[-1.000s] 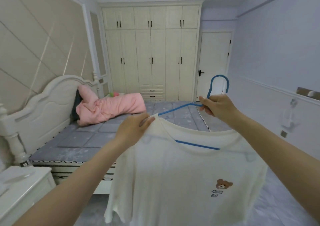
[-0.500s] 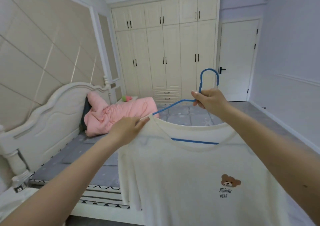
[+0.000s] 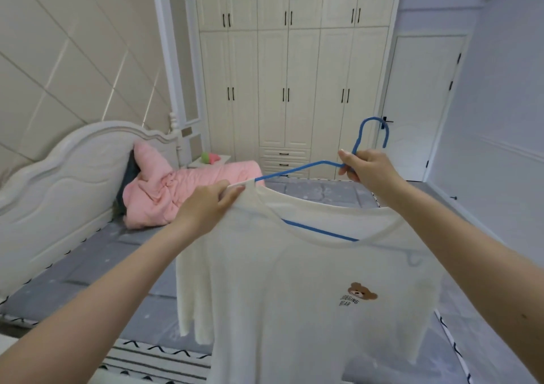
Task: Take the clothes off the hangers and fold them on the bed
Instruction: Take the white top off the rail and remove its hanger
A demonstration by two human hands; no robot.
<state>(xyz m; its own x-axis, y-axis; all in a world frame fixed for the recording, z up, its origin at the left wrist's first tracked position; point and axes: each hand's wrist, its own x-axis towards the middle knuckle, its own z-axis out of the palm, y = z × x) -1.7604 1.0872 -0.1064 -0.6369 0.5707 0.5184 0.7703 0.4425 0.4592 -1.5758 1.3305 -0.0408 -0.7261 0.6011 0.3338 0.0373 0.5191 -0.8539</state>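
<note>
My left hand (image 3: 206, 204) pinches the cream T-shirt (image 3: 309, 295) at its shoulder, while my right hand (image 3: 368, 171) grips the blue hanger (image 3: 321, 232) below its hook.

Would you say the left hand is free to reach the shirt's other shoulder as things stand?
Probably not yet: the left hand is pinching the near shoulder of the cream T-shirt, and the right hand gripping the blue hanger lies across the way to the far shoulder.

The T-shirt (image 3: 309, 310) covers most of the blue hanger (image 3: 321, 232), and its hem runs off the bottom edge.
</note>
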